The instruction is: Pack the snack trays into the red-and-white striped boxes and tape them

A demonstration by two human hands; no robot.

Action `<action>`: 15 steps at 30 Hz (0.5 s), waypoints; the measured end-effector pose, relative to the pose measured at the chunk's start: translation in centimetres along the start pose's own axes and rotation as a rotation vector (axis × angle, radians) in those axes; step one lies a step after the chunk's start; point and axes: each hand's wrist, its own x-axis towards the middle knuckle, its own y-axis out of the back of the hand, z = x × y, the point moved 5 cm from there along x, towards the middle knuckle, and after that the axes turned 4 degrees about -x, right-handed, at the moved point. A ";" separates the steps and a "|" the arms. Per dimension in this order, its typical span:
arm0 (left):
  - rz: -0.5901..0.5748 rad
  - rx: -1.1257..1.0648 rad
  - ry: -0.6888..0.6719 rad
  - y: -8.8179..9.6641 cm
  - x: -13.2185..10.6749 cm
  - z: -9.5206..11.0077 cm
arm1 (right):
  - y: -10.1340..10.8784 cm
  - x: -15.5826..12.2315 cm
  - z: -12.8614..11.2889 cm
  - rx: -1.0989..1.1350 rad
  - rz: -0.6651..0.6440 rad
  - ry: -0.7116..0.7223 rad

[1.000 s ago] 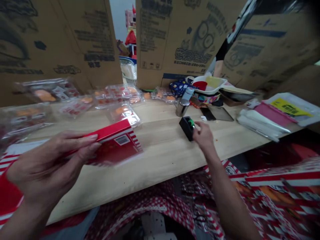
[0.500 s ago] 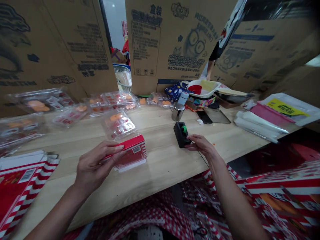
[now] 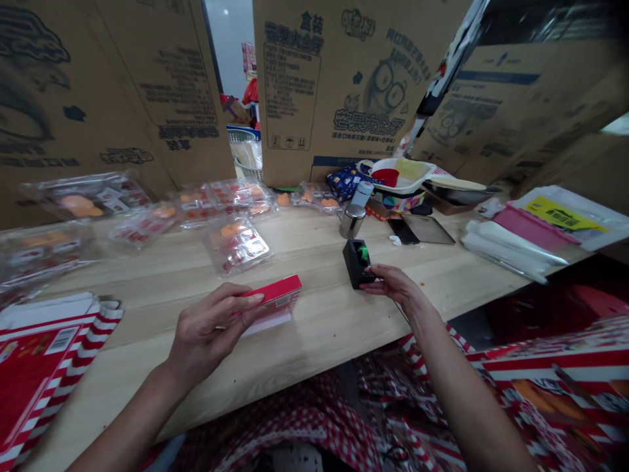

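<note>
My left hand is closed around a flat red folded carton with a striped edge and a white flap, held just above the wooden table. Across from it, my right hand touches the front end of a black tape dispenser, its fingers closed there. A green roll core shows inside the dispenser. Any strip of tape between the fingers is too thin to make out. Behind the carton lies a clear plastic pack with orange and red pieces.
Flattened red striped cartons lie at the left. Several clear packs line the back. A steel flask, a dark phone, a white basin and plastic bags stand or lie toward the right. Tall cardboard walls the back.
My left hand has moved to the right with the carton, nearer the tape dispenser. The carton has turned slightly. My right hand remains at the dispenser. Another person's arm at the back has withdrawn.
</note>
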 end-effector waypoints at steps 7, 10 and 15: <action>0.010 0.000 -0.010 -0.2 -0.3 0.2 | -0.4 -0.9 1.8 0.119 0.111 0.139; 0.041 0.021 0.013 -0.4 -0.5 0.6 | -1.0 -1.1 3.7 0.142 0.263 0.214; 0.071 0.002 0.048 -0.7 -0.3 0.6 | -2.0 -1.7 6.2 0.115 0.482 0.326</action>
